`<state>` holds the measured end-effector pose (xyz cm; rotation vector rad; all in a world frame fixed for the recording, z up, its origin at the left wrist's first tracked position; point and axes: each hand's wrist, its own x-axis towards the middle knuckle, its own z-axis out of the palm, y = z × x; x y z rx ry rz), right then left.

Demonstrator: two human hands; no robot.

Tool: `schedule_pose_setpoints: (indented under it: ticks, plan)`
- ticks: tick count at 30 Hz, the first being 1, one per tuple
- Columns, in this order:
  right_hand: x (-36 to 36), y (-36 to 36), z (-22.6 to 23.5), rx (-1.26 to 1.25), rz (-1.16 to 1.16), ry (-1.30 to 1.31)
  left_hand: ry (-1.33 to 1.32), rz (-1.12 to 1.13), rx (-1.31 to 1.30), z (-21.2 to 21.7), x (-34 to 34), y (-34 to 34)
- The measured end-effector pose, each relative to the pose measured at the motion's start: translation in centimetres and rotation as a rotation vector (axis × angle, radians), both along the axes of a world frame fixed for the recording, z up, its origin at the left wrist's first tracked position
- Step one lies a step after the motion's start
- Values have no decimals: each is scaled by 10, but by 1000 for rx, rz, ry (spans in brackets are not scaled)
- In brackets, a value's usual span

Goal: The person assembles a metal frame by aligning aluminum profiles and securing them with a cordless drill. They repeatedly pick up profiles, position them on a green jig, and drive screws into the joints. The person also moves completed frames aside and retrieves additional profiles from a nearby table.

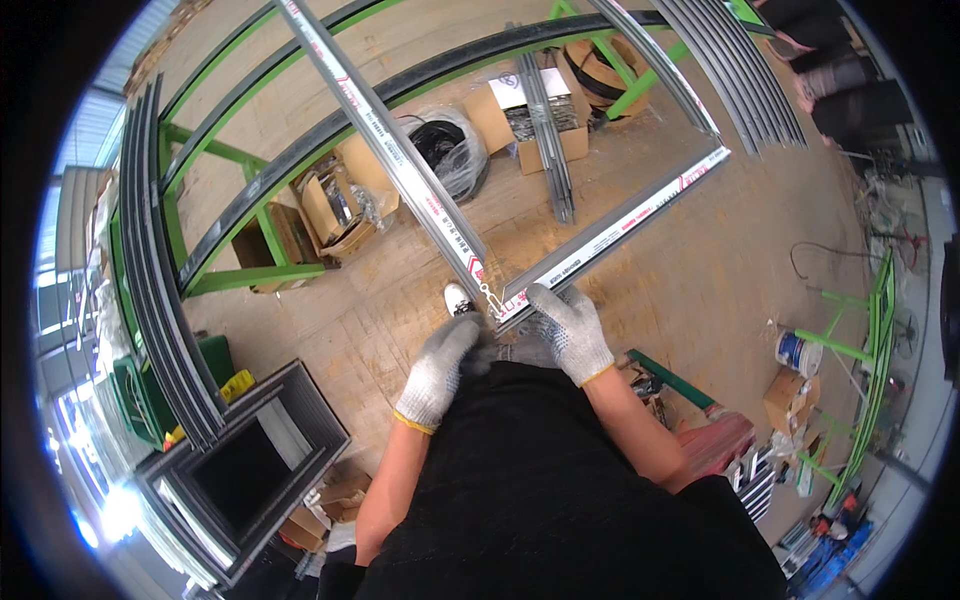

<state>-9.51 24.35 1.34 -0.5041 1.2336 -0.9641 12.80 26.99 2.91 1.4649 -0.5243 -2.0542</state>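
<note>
Reaching from the top edge to the centre of the picture, the grey profile frame [390,150] shows three sides under white printed film, two of which come close together just in front of the hands. At lower left sits a green crate [135,400]; its contents are hard to make out. Upper centre, an open cardboard box [578,145] holds many small metallic-looking pieces, with a bundle of grey strips [553,150] lying across it. Beside it, a clear plastic bag [472,160] holds a black coil [435,143]. Farther left, a smaller carton [352,240] holds shiny, partly wrapped bits.

Both hands are gloved. The right hand [572,335], partly curled, holds the near end of the shorter side, its thumb on top. The left hand [440,365] is bent beside the corner, fingertips blurred; whether it grips anything, I cannot tell. A small silvery piece [490,297] bridges the corner, its shape unclear. The frame's far end is cut off above.
</note>
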Motion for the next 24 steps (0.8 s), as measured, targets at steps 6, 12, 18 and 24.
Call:
schedule_pose_setpoints:
  ticks: [6,12,18,24]
  plan:
    - [16,7,-4,-7,-131,82,-103,264,-95,-19,-2,-82]
    - [23,7,-2,-55,-194,77,-275,144,-291,-17,-16,-132]
    - [25,2,5,-52,-197,108,-280,112,-301,-15,-13,-131]
    - [26,-6,0,-82,-148,98,-318,88,-309,-21,-10,-130]
